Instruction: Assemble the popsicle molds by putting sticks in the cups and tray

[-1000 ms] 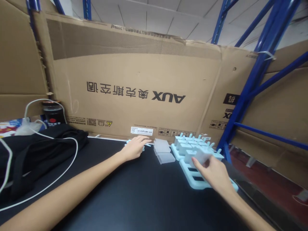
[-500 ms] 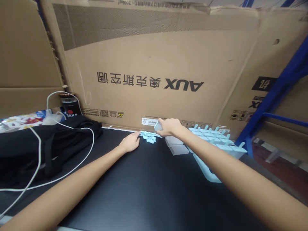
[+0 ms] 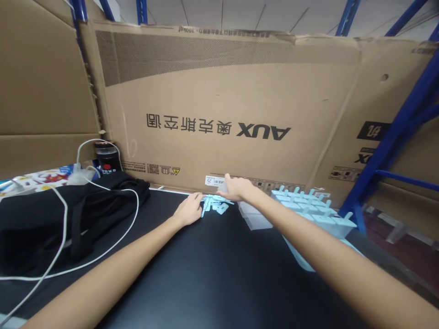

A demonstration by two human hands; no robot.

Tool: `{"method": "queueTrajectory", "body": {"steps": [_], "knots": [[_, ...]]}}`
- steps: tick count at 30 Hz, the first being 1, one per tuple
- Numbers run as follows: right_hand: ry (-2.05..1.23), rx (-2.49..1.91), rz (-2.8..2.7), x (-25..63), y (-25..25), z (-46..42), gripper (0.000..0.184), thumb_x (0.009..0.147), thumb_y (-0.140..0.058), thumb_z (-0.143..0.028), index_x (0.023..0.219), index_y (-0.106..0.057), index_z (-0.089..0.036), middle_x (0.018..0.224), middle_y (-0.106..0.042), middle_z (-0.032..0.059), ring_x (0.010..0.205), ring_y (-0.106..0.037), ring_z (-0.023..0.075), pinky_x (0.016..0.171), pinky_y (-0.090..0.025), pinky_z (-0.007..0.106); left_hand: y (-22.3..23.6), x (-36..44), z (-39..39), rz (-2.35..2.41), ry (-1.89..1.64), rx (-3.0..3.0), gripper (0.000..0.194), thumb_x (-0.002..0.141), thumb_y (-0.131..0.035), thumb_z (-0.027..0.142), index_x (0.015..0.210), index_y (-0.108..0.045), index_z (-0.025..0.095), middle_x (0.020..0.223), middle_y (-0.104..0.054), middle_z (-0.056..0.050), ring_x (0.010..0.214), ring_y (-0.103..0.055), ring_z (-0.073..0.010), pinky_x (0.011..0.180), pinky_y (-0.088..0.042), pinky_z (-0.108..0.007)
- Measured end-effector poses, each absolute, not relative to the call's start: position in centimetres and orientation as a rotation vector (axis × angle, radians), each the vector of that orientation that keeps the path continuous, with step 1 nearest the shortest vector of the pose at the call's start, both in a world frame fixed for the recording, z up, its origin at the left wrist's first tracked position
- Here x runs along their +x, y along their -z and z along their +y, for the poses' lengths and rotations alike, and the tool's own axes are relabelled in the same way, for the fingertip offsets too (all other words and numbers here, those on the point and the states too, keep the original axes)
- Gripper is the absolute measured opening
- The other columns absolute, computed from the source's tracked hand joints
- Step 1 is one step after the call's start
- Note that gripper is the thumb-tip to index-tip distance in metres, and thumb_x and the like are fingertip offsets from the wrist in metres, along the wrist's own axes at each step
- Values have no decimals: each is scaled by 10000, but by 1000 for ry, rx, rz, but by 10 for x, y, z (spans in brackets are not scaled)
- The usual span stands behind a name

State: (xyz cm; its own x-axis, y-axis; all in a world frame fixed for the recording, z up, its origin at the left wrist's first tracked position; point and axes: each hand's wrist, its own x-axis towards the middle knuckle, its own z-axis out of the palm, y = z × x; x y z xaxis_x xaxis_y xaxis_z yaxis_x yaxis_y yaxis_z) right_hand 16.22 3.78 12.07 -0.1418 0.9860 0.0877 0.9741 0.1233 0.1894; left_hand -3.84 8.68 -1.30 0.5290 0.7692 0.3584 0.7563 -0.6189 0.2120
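Note:
My left hand [image 3: 188,211] lies flat on the black table [image 3: 206,274], fingertips against a small pile of light-blue plastic sticks [image 3: 215,204]. My right hand [image 3: 237,188] reaches across to the far side of that pile and grips a small pale translucent mould cup [image 3: 222,186], held just above the sticks. To its right lie loose translucent cups [image 3: 254,218]. Further right stands a light-blue ice-pop mould tray [image 3: 297,256] with several filled cups and stick handles [image 3: 308,203]; my right forearm covers part of it.
A large brown carton [image 3: 222,100] stands upright along the table's back edge. A black bag [image 3: 41,214] with a white cable [image 3: 103,249] over it lies at the left, a dark bottle [image 3: 106,160] behind it. Blue shelving posts [image 3: 394,137] rise at the right.
My right hand left the mould tray and swung left to the stick pile, carrying the pale cup. My left hand drew back slightly to the pile's near side.

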Motion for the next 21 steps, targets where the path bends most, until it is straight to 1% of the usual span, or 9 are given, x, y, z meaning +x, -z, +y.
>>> {"method": "queueTrajectory", "body": {"steps": [3, 6, 8, 11, 13, 15, 17, 19, 21], "knots": [[-166, 1802, 2557, 198, -129, 13, 612, 884, -447, -610, 1243, -477, -116, 1214, -526, 191, 991, -603, 297, 862, -463, 426, 12, -39, 86, 1204, -762, 2782, 475, 804, -449, 133, 1248, -560, 262, 1363, -492, -48, 1246, -478, -236, 1072, -408, -392], [-223, 1642, 2724, 238, -123, -16, 536, 915, -449, -557, 1268, -492, -156, 1206, -511, 152, 1073, -540, 290, 921, -430, 435, 12, -38, 87, 1112, -781, 2813, 331, 811, -480, 166, 1078, -644, 272, 1313, -512, -29, 1208, -490, -243, 1070, -397, -423], [-292, 1602, 2783, 258, -112, -32, 547, 935, -447, -528, 1352, -452, -176, 1231, -492, 149, 1106, -507, 283, 950, -416, 435, 12, -38, 86, 1096, -780, 2816, 255, 829, -503, 208, 1027, -657, 259, 1281, -529, -33, 1185, -503, -240, 1071, -390, -423], [-331, 1579, 2851, 274, -92, -43, 614, 957, -438, -487, 1473, -317, -176, 1270, -471, 162, 1111, -490, 270, 965, -410, 428, 8, -37, 82, 1089, -783, 2815, 203, 884, -507, 289, 1003, -664, 236, 1256, -543, -47, 1171, -511, -231, 1058, -396, -401], [-350, 1571, 2872, 277, -81, -43, 623, 962, -436, -476, 1482, -289, -165, 1267, -489, 165, 1112, -485, 274, 953, -411, 439, 6, -38, 80, 1083, -788, 2820, 235, 928, -485, 350, 1002, -671, 226, 1241, -555, -53, 1160, -517, -224, 1042, -407, -381], [-350, 1560, 2876, 275, -73, -42, 553, 960, -443, -473, 1406, -384, -151, 1225, -528, 156, 1103, -487, 275, 936, -414, 441, 4, -38, 78, 1079, -809, 2826, 278, 953, -466, 397, 1016, -679, 230, 1203, -578, -48, 1133, -531, -215, 1017, -423, -357], [-360, 1553, 2881, 273, -67, -43, 453, 950, -462, -461, 1283, -489, -155, 1194, -548, 145, 1099, -484, 272, 932, -413, 439, 4, -39, 77, 1102, -850, 2816, 308, 969, -444, 424, 1066, -679, 250, 1155, -602, -38, 1084, -558, -204, 969, -450, -328], [-410, 1548, 2882, 271, -63, -46, 383, 933, -481, -432, 1200, -541, -165, 1205, -538, 142, 1103, -474, 273, 931, -411, 440, 4, -39, 77, 1178, -886, 2769, 336, 983, -415, 438, 1158, -658, 285, 1119, -617, -32, 1023, -592, -194, 904, -475, -302], [-475, 1543, 2870, 269, -62, -49, 356, 910, -495, -400, 1166, -562, -162, 1226, -521, 146, 1105, -464, 279, 932, -406, 444, 5, -39, 78, 1275, -908, 2703, 359, 989, -401, 437, 1249, -617, 317, 1085, -627, -31, 967, -620, -190, 859, -488, -289]]}}
